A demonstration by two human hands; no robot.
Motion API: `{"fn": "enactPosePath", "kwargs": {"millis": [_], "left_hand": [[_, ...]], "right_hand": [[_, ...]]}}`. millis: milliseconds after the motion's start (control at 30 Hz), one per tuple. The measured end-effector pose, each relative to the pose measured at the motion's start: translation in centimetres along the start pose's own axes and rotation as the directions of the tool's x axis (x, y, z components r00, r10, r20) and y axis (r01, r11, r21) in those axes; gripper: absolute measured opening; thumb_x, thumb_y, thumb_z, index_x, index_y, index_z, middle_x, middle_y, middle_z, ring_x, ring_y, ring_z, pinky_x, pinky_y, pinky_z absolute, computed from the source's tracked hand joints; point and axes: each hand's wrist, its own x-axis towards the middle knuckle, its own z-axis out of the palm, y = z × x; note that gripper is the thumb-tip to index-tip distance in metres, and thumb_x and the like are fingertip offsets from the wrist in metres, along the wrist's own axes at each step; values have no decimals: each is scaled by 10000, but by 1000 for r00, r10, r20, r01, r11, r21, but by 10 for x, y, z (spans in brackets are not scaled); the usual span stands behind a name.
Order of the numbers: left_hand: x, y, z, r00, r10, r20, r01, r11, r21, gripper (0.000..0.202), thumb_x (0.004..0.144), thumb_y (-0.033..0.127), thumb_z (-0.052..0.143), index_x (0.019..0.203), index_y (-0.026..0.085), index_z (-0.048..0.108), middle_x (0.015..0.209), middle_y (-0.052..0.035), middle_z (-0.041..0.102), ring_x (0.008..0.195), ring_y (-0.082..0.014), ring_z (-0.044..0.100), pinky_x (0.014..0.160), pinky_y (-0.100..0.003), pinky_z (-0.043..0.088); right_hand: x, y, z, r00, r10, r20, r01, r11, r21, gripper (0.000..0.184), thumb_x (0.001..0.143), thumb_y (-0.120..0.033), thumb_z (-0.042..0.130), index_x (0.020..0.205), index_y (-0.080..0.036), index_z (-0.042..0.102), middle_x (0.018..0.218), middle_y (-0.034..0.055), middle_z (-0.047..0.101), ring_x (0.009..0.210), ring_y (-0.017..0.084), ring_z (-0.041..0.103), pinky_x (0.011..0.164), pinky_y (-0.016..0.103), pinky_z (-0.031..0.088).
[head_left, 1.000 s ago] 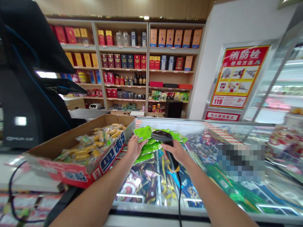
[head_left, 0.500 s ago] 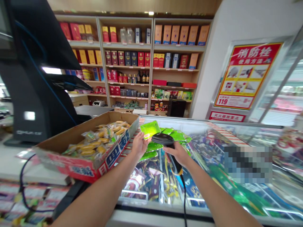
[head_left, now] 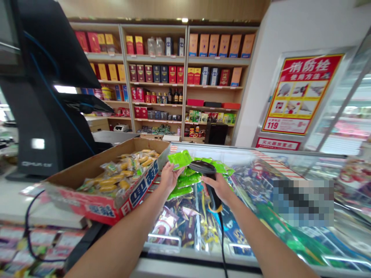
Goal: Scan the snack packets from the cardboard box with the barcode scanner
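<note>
My left hand (head_left: 169, 177) pinches a bright green snack packet (head_left: 179, 159) by its lower left corner and holds it up over the glass freezer lid (head_left: 261, 162). My right hand (head_left: 218, 187) is wrapped round the grip of a black barcode scanner (head_left: 205, 168), whose head sits right beside the packet. The scanner's black cable (head_left: 222, 247) hangs down toward me. Several more green packets (head_left: 185, 184) lie in a loose pile on the glass just beneath both hands.
An open cardboard box (head_left: 95, 200) of yellow wrapped snacks sits left of the hands. A black till terminal (head_left: 43, 116) stands at far left. Wooden shelves (head_left: 185, 81) of boxed goods line the back wall; a red and yellow poster (head_left: 298, 94) hangs on the right.
The left hand lifted the green packet from the pile, then lowered it a little next to the scanner head. The right hand and scanner stayed almost still.
</note>
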Motion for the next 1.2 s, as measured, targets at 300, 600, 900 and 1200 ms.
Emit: {"fn": "enactPosePath", "kwargs": {"millis": [300, 600, 900, 1200], "left_hand": [[-3, 14, -8, 891, 408, 199, -285, 163, 944, 561, 684, 65, 680, 1234, 108, 577, 1512, -248, 389, 1406, -387, 369, 1127, -474, 361], [-51, 127, 58, 885, 234, 402, -135, -698, 704, 382, 877, 334, 510, 1194, 163, 638, 1328, -166, 609, 1204, -315, 587, 978, -396, 470], [44, 203, -9, 957, -269, -112, -73, -594, 801, 352, 715, 198, 613, 1053, 152, 700, 678, -62, 674, 564, -217, 631, 638, -330, 508], [64, 178, -60, 924, -288, 251, -378, -787, 488, 142, 716, 112, 612, 773, 143, 738, 1004, -174, 663, 968, -320, 628, 878, -410, 465]], "right_hand": [[4, 0, -5, 998, -33, -53, 32, 999, -7, 366, 756, -430, 648, 485, -191, 593, 441, 26, 570, 379, 142, 533, 432, 269, 445], [6, 2, -6, 996, -74, -50, 70, 995, -73, 398, 763, -451, 642, 464, -193, 589, 417, 25, 558, 361, 142, 539, 422, 270, 453], [3, -4, -3, 994, -86, -61, 82, 994, -71, 348, 732, -417, 629, 477, -184, 584, 430, 20, 557, 355, 134, 531, 403, 257, 429], [3, -6, -1, 994, -59, -88, 55, 997, -50, 338, 709, -413, 628, 467, -186, 566, 408, 10, 545, 341, 126, 517, 398, 246, 409]]}}
